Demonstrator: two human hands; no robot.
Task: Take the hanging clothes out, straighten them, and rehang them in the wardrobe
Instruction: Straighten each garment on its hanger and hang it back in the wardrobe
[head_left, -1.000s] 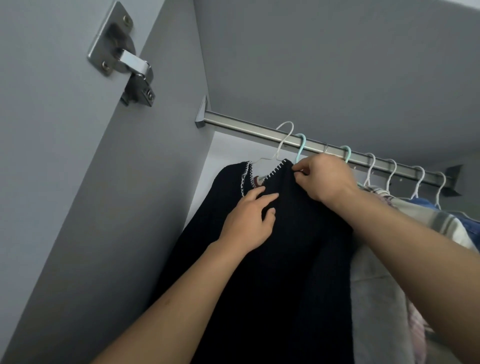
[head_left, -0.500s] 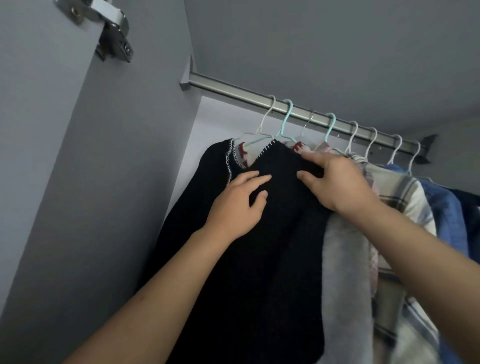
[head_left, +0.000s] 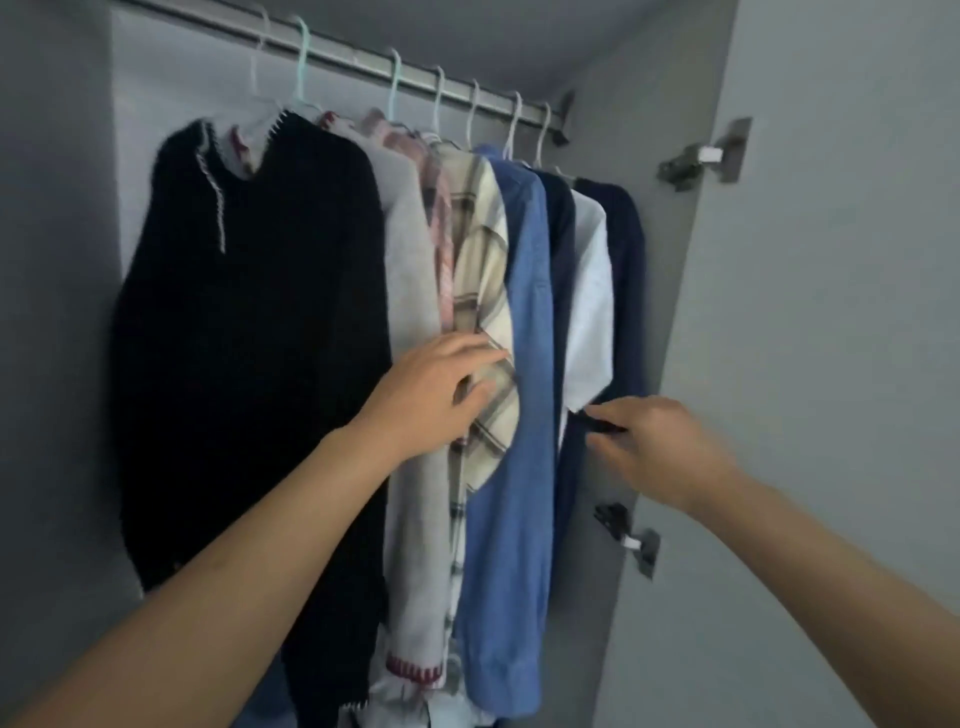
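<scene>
Left hand (head_left: 434, 395) spread, touching plaid shirt (head_left: 485, 291); right hand (head_left: 657, 447) pinches navy garment (head_left: 626, 249)

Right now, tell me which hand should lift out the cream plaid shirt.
Left. The left hand already rests on the cream plaid shirt, fingers spread over its sleeve. The right hand is farther right, at the dark navy garment.

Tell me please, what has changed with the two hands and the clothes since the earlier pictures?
Both hands left the black sweater collar and came down. The left hand now lies on the plaid shirt; the right hand pinches the dark navy garment at the far right. All clothes remain on the rail.
</scene>
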